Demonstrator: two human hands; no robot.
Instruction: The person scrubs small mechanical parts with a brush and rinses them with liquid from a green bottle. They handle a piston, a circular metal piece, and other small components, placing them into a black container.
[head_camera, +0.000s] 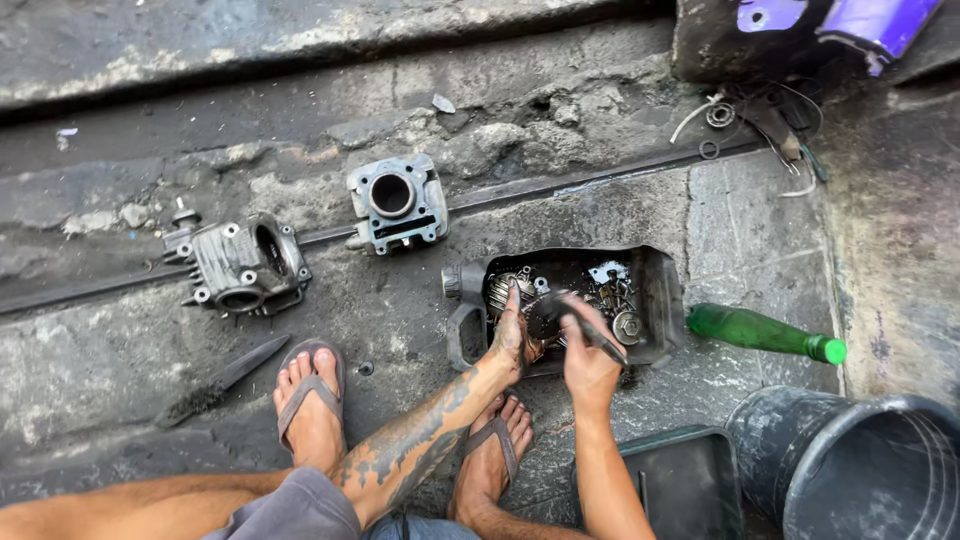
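My left hand (511, 335) reaches into a cut-open black plastic jug (660, 300) lying on its side on the ground, fingers among several greasy small metal parts, bolts and gears (610, 295). My right hand (588, 362) is closed on a dark brush-like tool (590, 330) held over the same parts. Both of my feet in flip-flops rest on the concrete just in front of the jug.
An engine cylinder head (243, 267) and a cylinder block (396, 204) lie on the cracked concrete at left. A knife-like blade (222, 380) lies near my left foot. A green bottle (765, 333), a dark bucket (860, 465) and a black tray (685, 480) are at right.
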